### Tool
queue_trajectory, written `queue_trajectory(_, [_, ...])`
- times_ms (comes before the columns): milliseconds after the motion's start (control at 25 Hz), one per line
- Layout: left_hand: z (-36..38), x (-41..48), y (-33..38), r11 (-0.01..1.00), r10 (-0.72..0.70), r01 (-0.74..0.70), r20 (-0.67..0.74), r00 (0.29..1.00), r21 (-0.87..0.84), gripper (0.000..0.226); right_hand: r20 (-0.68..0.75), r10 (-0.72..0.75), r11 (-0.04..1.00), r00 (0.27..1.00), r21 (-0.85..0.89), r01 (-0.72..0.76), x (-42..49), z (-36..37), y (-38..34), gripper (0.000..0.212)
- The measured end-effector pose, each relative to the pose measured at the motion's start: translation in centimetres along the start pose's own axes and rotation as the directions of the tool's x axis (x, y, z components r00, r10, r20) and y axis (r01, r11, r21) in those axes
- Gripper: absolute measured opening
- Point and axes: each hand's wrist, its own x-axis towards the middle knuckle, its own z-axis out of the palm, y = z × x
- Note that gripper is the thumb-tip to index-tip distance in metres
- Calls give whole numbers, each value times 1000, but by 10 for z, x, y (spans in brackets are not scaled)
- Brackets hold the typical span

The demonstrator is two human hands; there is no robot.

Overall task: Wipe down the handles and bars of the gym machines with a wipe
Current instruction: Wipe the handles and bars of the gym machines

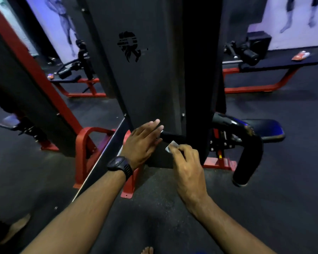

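Dark floor (pixel 283 198) with red machine feet (pixel 127 193) and a bare foot (pixel 147 250)

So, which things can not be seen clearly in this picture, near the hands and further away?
Head view only.
Wipe: mostly covered by the right hand.
Black handle: its far part is hidden behind the dark column.
Left hand: its own back hides whether it touches the handle.
Packet on the bench: blurred, too small to read.

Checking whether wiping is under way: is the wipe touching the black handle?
Cannot tell. In the head view the wipe, pinched in the right hand, overlaps the handle at its lower edge, but blur hides any real contact.
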Motion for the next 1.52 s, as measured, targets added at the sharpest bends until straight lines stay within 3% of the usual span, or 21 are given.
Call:
queue_trajectory(160, [22,8,-46,973,181,-191,-87,980,-127,35,-199,117,982,973,-123,-143,6,40,-24,43])
queue_trajectory(360, [45,22,-71,869,381,-425,-206,901,-253,28,-466,294,873,834,-223,-433,26,58,-42,32])
queue_trajectory(400, [47,23,-72,852,391,-444,-225,892,-279,27,-466,319,865,826,-214,-455,35,63,-49,32])
queue_trajectory(560, [54,27,-71,800,398,-462,-236,886,-383,28,-319,251,851,914,-377,-365,53,69,-60,40])
queue_trajectory(720, [60,26,-71,811,389,-445,-219,895,-380,29,-453,414,762,789,-301,-573,54,55,-57,32])
queue_trajectory(880, [59,25,-71,812,378,-428,-202,903,-395,29,-287,415,755,864,-421,-503,71,58,-67,39])
queue_trajectory(1000, [61,27,-70,799,399,-463,-237,886,-383,27,-420,488,716,765,-310,-626,67,52,-65,39])
queue_trajectory(1040, [63,27,-70,790,392,-462,-247,886,-403,26,-396,505,714,767,-306,-629,70,57,-71,41])
queue_trajectory(1160, [68,26,-78,759,386,-483,-297,874,-437,26,-299,374,768,878,-431,-474,66,74,-74,39])
queue_trajectory(1200, [70,29,-81,744,405,-506,-307,861,-438,26,-364,332,771,870,-427,-472,63,71,-64,38])
queue_trajectory(1240, [73,32,-83,730,427,-525,-307,850,-439,26,-496,324,752,806,-381,-537,60,70,-57,36])
queue_trajectory(1280, [74,34,-84,718,445,-539,-303,842,-440,27,-614,373,734,696,-264,-626,60,72,-56,34])
queue_trajectory(1320, [76,35,-85,705,458,-551,-308,834,-446,28,-654,414,723,633,-186,-665,63,77,-61,33])
queue_trajectory(1360, [78,36,-86,689,464,-563,-319,827,-457,28,-638,421,715,645,-204,-669,71,85,-68,35])
queue_trajectory(1440, [81,38,-89,672,464,-572,-335,820,-471,29,-489,427,700,761,-354,-620,77,95,-75,38])
queue_trajectory(1480, [82,38,-90,666,466,-574,-336,819,-477,29,-509,442,687,739,-338,-643,77,92,-74,38])
queue_trajectory(1520, [83,39,-90,658,463,-576,-343,817,-485,28,-583,472,653,661,-273,-707,78,88,-71,35])
